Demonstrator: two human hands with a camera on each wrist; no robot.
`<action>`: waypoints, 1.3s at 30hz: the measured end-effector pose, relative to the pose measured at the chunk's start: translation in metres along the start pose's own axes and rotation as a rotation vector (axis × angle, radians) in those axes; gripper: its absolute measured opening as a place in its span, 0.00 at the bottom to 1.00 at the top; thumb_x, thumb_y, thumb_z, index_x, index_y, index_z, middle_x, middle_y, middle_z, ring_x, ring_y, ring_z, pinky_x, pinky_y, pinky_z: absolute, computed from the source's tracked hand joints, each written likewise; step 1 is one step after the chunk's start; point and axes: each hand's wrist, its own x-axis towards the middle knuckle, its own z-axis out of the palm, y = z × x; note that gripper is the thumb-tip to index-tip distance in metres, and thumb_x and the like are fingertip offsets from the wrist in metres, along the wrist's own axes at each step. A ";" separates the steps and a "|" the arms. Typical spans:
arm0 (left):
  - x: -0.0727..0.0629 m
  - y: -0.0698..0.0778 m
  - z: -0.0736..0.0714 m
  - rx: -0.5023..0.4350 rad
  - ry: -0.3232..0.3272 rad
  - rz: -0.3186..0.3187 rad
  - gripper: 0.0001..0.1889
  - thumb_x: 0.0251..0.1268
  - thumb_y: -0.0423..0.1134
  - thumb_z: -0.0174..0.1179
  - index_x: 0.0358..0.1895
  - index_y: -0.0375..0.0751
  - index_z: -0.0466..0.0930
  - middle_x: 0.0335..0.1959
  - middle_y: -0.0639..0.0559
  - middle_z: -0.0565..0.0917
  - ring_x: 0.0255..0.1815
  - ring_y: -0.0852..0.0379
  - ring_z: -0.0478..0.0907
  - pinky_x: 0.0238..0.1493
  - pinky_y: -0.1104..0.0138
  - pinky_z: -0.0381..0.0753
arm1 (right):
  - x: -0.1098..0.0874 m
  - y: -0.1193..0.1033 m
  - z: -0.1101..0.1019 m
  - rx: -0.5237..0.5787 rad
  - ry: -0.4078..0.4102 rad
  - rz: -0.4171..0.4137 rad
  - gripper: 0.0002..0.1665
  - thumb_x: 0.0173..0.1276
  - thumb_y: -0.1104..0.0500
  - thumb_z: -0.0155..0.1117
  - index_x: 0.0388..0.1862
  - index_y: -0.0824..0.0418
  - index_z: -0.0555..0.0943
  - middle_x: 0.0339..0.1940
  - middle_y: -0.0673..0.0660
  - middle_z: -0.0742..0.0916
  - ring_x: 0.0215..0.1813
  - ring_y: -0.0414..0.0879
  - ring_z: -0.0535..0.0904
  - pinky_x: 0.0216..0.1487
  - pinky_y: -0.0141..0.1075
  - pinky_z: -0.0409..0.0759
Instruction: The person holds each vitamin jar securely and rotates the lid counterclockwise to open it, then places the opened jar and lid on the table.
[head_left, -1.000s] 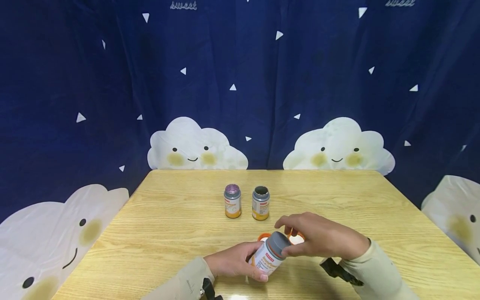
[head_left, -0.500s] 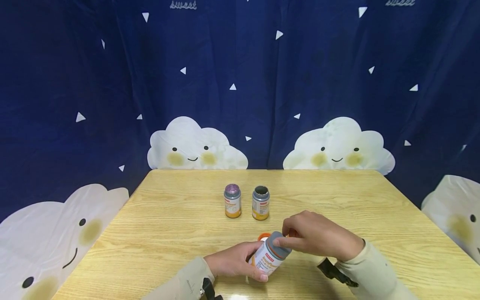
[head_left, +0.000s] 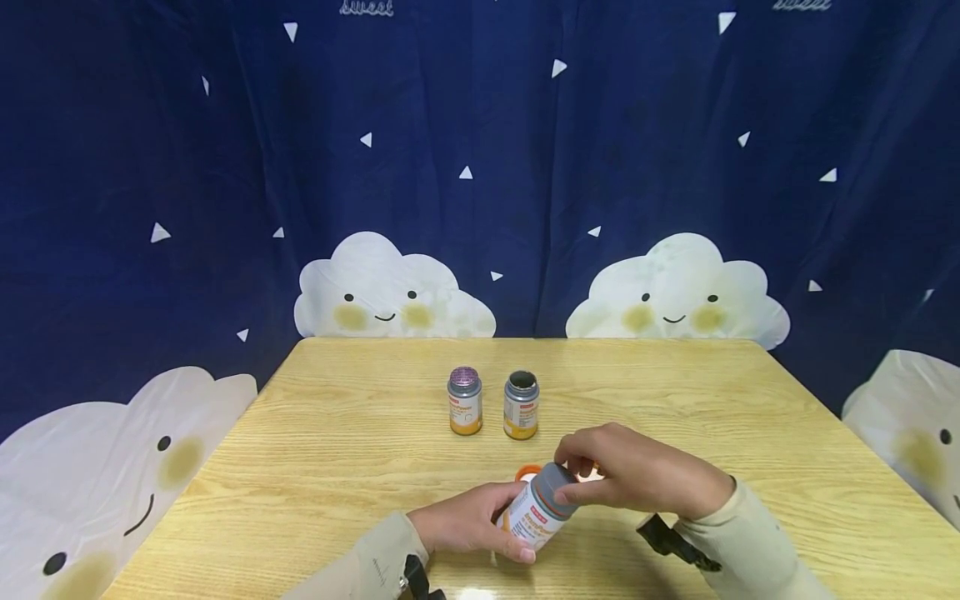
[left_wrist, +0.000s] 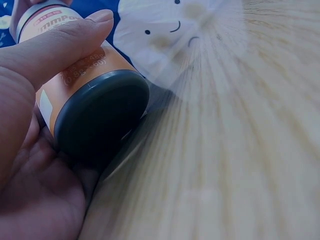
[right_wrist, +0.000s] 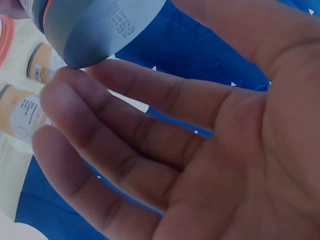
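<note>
My left hand grips a white-labelled supplement bottle around its body, tilted with its grey cap up and to the right. In the left wrist view the thumb lies across the label, above the bottle's dark base. At the cap, my right hand pinches with thumb and fingertips. The right wrist view shows fingertips touching the rim of the grey cap; the other fingers are bent loosely. An orange-rimmed lid lies behind the bottle. Another orange-rimmed lid is mostly hidden by the right hand.
Two similar bottles stand upright farther back on the wooden table: one with a purple top, one with a dark top. A blue curtain with white clouds hangs behind the table.
My right hand came onto the cap with the thumb over its top, then shifted back so the thumb sits at its near edge. The left hand and bottle stayed in place.
</note>
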 end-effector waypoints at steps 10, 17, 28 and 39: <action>0.001 -0.001 0.000 -0.009 -0.007 0.011 0.25 0.61 0.46 0.66 0.61 0.50 0.70 0.48 0.59 0.80 0.48 0.63 0.78 0.55 0.66 0.75 | -0.002 -0.003 -0.004 -0.020 -0.029 -0.020 0.19 0.58 0.58 0.74 0.49 0.50 0.81 0.44 0.39 0.83 0.45 0.37 0.79 0.46 0.36 0.79; 0.001 -0.002 -0.001 -0.012 -0.010 0.009 0.26 0.61 0.47 0.66 0.61 0.51 0.70 0.48 0.59 0.80 0.48 0.63 0.78 0.54 0.66 0.75 | -0.002 -0.004 -0.004 -0.022 -0.030 -0.010 0.21 0.57 0.59 0.75 0.50 0.51 0.80 0.45 0.39 0.82 0.46 0.38 0.79 0.47 0.37 0.79; 0.001 0.000 -0.001 -0.005 -0.008 0.000 0.26 0.61 0.46 0.66 0.62 0.52 0.70 0.51 0.60 0.80 0.51 0.63 0.77 0.58 0.67 0.72 | -0.003 -0.006 -0.003 -0.115 0.063 0.055 0.25 0.63 0.41 0.66 0.49 0.58 0.81 0.37 0.44 0.84 0.36 0.35 0.77 0.36 0.33 0.78; 0.003 0.001 -0.001 -0.012 -0.015 0.012 0.27 0.62 0.45 0.66 0.63 0.52 0.69 0.52 0.60 0.80 0.52 0.63 0.76 0.60 0.67 0.70 | 0.000 -0.009 0.003 -0.163 0.106 0.108 0.23 0.64 0.32 0.59 0.26 0.49 0.81 0.15 0.38 0.74 0.17 0.31 0.67 0.18 0.29 0.68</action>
